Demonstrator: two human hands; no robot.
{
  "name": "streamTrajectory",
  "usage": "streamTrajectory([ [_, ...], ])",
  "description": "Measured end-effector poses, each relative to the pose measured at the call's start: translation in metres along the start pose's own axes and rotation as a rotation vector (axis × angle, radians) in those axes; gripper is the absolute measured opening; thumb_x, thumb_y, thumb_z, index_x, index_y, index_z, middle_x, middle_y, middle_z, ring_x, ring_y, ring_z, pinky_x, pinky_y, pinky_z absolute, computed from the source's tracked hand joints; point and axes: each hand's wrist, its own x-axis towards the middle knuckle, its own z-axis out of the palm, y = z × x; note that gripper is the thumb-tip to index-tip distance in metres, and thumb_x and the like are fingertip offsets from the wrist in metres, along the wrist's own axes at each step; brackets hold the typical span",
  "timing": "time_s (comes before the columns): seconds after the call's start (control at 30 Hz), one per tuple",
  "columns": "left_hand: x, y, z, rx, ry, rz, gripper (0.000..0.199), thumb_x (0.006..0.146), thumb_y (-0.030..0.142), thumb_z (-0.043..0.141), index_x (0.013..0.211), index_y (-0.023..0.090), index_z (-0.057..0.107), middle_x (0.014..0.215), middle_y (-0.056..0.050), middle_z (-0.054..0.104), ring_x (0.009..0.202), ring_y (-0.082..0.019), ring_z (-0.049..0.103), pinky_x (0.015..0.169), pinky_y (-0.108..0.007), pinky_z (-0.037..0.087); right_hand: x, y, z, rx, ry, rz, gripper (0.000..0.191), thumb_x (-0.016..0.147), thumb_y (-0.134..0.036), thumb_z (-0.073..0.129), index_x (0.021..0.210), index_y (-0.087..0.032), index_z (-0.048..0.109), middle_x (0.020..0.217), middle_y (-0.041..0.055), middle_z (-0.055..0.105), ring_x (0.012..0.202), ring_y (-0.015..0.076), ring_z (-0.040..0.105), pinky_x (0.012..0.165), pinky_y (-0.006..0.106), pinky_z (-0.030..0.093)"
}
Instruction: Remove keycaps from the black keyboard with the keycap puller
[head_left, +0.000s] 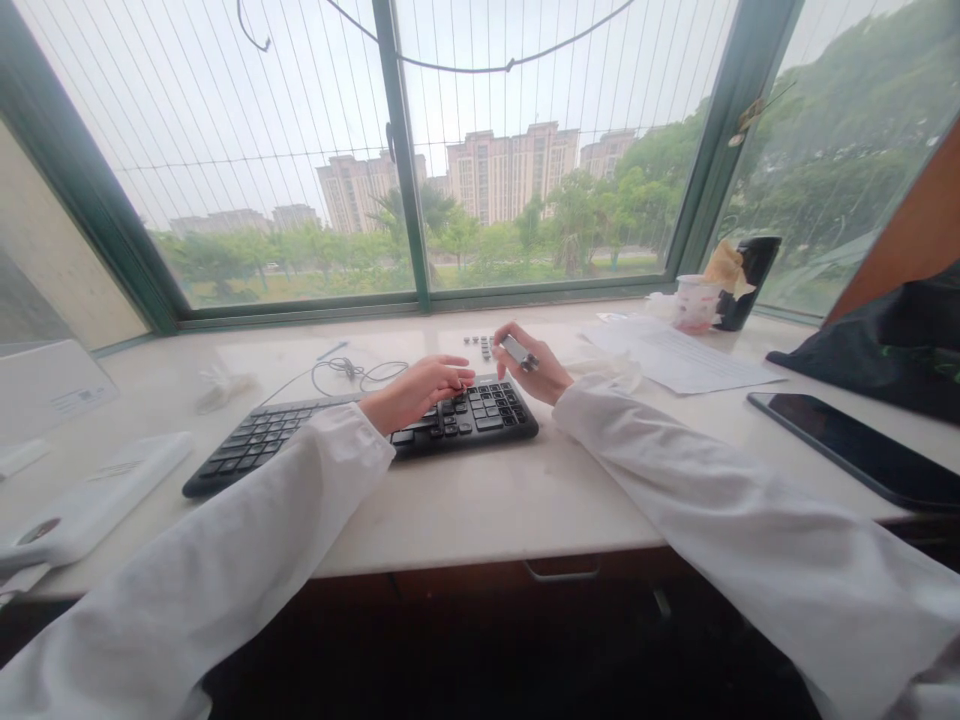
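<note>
On the tabletop point(465, 520): black keyboard point(491, 408), small dark pieces point(477, 345) beyond it.
Left hand point(421, 392): over the keyboard; whether its fingers grip anything, cannot tell.
Right hand point(547, 372): fingers clasp a silvery object point(518, 352).

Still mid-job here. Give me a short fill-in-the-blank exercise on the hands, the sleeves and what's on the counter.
The left hand is at a black ____ used for typing. The small grey object is held in the ____ hand. The phone lies on the counter with its screen facing ____. Both sleeves are ____ in colour.

Missing words: keyboard; right; up; white.
</note>
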Motion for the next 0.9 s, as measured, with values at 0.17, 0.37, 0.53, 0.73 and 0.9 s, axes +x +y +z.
streamTrajectory([
  [0.17, -0.002, 0.003, 0.000, -0.119, -0.059, 0.006, 0.048, 0.067, 0.008, 0.053, 0.114, 0.013, 0.058, 0.132, -0.015, 0.058, 0.122, -0.022, 0.057, 0.106, -0.036, 0.048, -0.001, 0.000, 0.002, -0.021, -0.078, 0.029, 0.011, 0.090, -0.036, 0.048, 0.091, -0.025, 0.049, 0.058, -0.0058, 0.064, 0.065, 0.0166, 0.061, 0.073, 0.031, 0.043],
  [0.37, 0.005, -0.003, -0.004, 0.131, 0.036, 0.124, 0.048, 0.069, 0.009, 0.050, 0.116, 0.013, 0.058, 0.124, -0.016, 0.064, 0.112, -0.023, 0.063, 0.096, -0.038, 0.053, 0.000, 0.005, 0.000, 0.022, -0.063, 0.007, 0.017, 0.090, -0.040, 0.047, 0.094, -0.024, 0.049, 0.058, -0.0047, 0.064, 0.059, 0.0156, 0.059, 0.068, 0.030, 0.044],
  [0.53, 0.004, -0.001, -0.014, 0.810, 0.056, 0.338, 0.033, 0.078, 0.027, 0.054, 0.106, 0.018, 0.069, 0.111, -0.007, 0.070, 0.093, -0.021, 0.065, 0.085, -0.033, 0.052, 0.000, 0.009, 0.001, 0.074, -0.123, 0.006, 0.020, 0.090, -0.044, 0.047, 0.095, -0.024, 0.049, 0.060, -0.0046, 0.065, 0.055, 0.0139, 0.056, 0.064, 0.029, 0.045],
  [0.73, -0.002, -0.001, -0.022, 1.075, -0.052, 0.492, 0.035, 0.074, 0.049, 0.065, 0.093, 0.022, 0.075, 0.093, -0.004, 0.071, 0.076, -0.018, 0.062, 0.071, -0.028, 0.048, 0.000, 0.013, 0.004, 0.061, -0.152, 0.011, 0.020, 0.090, -0.044, 0.047, 0.093, -0.024, 0.048, 0.058, -0.0047, 0.064, 0.056, 0.0145, 0.058, 0.067, 0.030, 0.044],
  [0.9, 0.000, -0.006, -0.020, 1.027, -0.069, 0.526, 0.029, 0.076, 0.047, 0.066, 0.089, 0.022, 0.073, 0.086, -0.002, 0.072, 0.072, -0.015, 0.063, 0.072, -0.026, 0.048, -0.001, 0.011, 0.004, 0.082, -0.171, 0.002, 0.020, 0.089, -0.043, 0.049, 0.094, -0.024, 0.047, 0.058, -0.0044, 0.064, 0.059, 0.0144, 0.058, 0.066, 0.029, 0.043],
])
